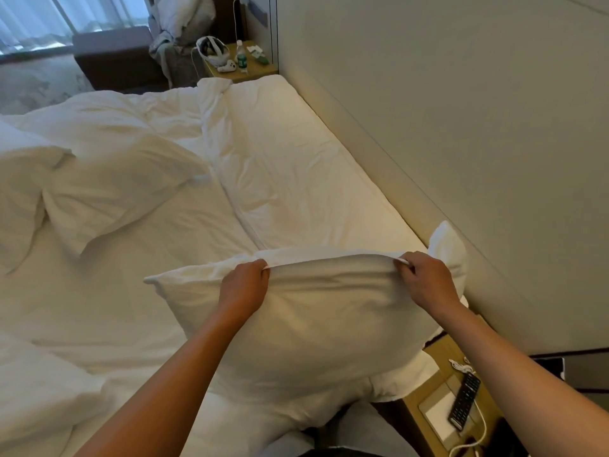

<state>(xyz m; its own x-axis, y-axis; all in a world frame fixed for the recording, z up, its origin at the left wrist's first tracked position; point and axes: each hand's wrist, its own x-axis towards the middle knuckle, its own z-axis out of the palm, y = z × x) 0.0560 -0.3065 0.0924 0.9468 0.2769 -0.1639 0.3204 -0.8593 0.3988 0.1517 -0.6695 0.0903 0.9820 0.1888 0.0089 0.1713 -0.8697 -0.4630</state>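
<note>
Tightly, left hand [244, 286] and right hand [426, 282] around the pillow [329, 324] hem, fingertips behind fabric.

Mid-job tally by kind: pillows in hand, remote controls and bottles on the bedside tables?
pillow, gripped by left hand and right hand: 1
remote control: 1
bottle: 1
Total: 3

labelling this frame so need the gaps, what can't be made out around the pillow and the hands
Head view, fingertips of left hand and right hand: curled behind the top edge of the pillow.
Head view, lower end of the pillow: partly behind the left forearm.
Head view, bottle label: too small to read.
Head view, remote buttons: too small; its white cable runs off the bottom edge.
</note>
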